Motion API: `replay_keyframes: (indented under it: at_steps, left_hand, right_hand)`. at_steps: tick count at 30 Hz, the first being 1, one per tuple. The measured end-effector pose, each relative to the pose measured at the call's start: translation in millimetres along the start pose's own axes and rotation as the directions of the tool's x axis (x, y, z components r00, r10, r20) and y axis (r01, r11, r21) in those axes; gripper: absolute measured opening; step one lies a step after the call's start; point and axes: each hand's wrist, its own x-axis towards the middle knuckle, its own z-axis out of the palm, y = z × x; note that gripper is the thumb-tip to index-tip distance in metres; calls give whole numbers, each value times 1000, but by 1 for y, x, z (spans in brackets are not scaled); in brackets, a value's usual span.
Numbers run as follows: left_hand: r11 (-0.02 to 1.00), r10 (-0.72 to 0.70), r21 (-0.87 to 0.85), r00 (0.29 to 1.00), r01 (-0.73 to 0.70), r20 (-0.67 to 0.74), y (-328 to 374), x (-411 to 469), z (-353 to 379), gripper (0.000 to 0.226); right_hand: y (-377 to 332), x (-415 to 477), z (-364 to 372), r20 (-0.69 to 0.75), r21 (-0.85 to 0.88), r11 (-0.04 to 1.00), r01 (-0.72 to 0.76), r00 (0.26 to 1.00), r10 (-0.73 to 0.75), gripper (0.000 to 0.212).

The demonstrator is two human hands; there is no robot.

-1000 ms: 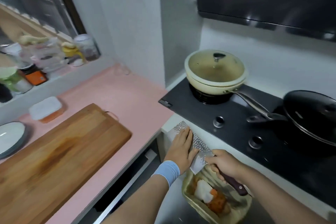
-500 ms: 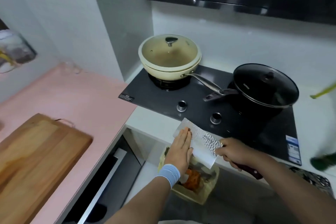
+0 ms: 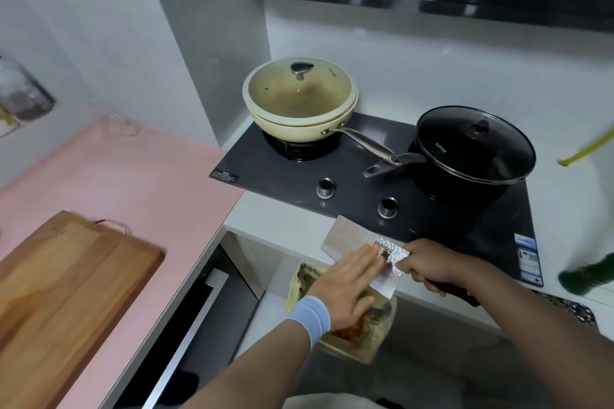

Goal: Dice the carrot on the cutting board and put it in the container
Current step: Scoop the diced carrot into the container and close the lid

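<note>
In front of the hob (image 3: 282, 173), the right grip (image 3: 432, 262) curls round the handle of a hammered-steel cleaver (image 3: 352, 237) marked "ANNIER…". The left grip (image 3: 349, 285) lies flat on its rectangular blade. Below the hob, orange pieces (image 3: 345, 332) sit in a crinkled bag (image 3: 352, 349). Left of the hob, the wooden cutting board (image 3: 66, 276) lies on the pink desk (image 3: 133, 176). The black pot (image 3: 475, 146) on the hob reads "SUPOR".

Left grip (image 3: 345, 289) flat, fingers straight, right grip (image 3: 432, 264) curled round knife (image 3: 352, 236)
</note>
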Motion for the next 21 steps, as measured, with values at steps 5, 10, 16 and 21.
replay_keyframes:
  at_steps: [5,10,16,21]
  left_hand:
    - [994,-106,50,989,101,104,-13,-16,14,76]
    - [886,-456,-22,880,462,133,-50,-41,10,67]
    - [802,-584,-377,744,464,-325,-47,-5,-40,47]
    - [779,-624,-422,643,464,-444,-64,2,-79,33]
  right_hand:
    - [1,0,-14,8,61,998,-10,1000,9,11]
    - [7,0,-22,10,40,999,-21,1000,20,11]
    - [-4,-11,-17,75,-149,970,194,980,-185,18]
    - [-11,-14,-4,144,-498,777,386,920,-365,14]
